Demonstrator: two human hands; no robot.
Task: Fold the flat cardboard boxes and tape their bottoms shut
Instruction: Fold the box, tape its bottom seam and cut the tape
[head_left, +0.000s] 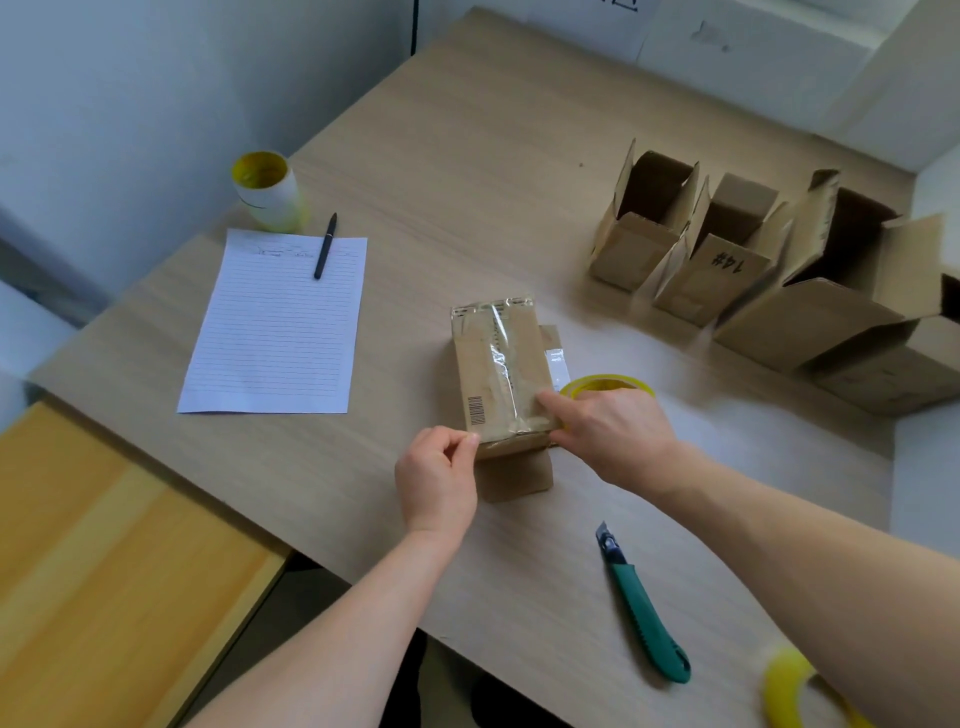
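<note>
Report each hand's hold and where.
The left hand pinches the box at its near left corner. The right hand presses a forefinger on its taped top; any grip on the tape roll is unclear.

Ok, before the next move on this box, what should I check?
1. The tape strip lies along the bottom seam of the box: ok.
2. The right hand presses the tape strip's near end with a forefinger: ok.
3. The left hand pinches the box at its near-left corner: ok.
4. The tape strip is cut free from the tape roll behind the right hand: cannot tell.
5. The knife lies free on the table, beside the right arm: ok.
</note>
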